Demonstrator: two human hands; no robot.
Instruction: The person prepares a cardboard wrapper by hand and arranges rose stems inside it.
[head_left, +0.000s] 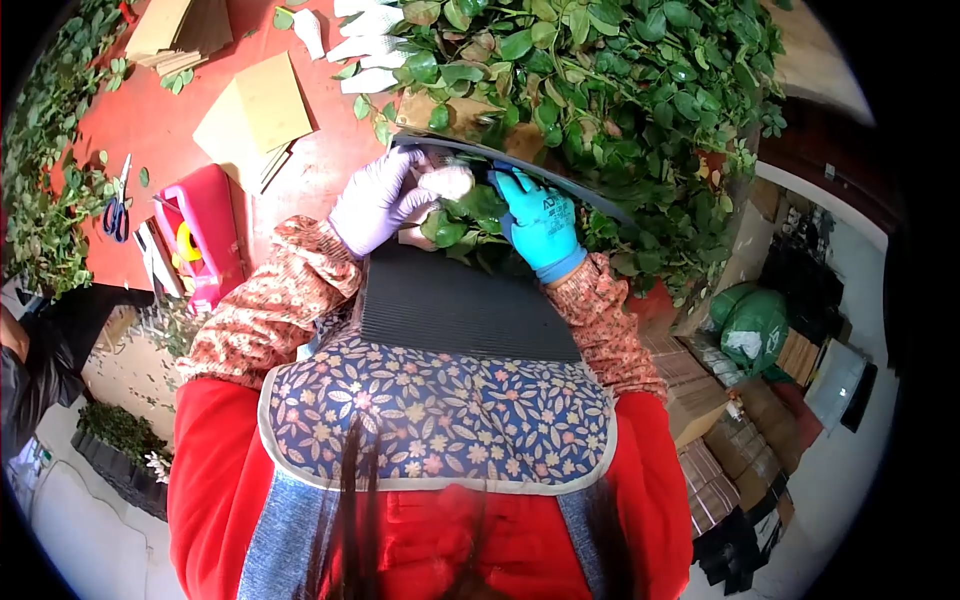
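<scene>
My left hand [368, 203], in a lavender glove, curls its fingers around a pale, net-covered flower head [447, 181]. Green leafy stems [470, 212] run from the flower heads toward my right hand [541, 222], which wears a bright blue coated glove. The right fingers are bent around the stems, partly hidden among the leaves. Under both hands a black ribbed sheet [460, 305] lies over my lap and apron. A second dark sheet [575, 183] stands tilted just behind the hands. Exactly how many flowers are between the hands I cannot tell.
Leafy stems [620, 80] pile at the back right, with white-netted flower heads [368, 48] at their left. Cardboard pieces [262, 115], scissors [118, 205] and a pink holder [203, 235] rest on the red table [130, 125]. Boxes [690, 395] stand on the right.
</scene>
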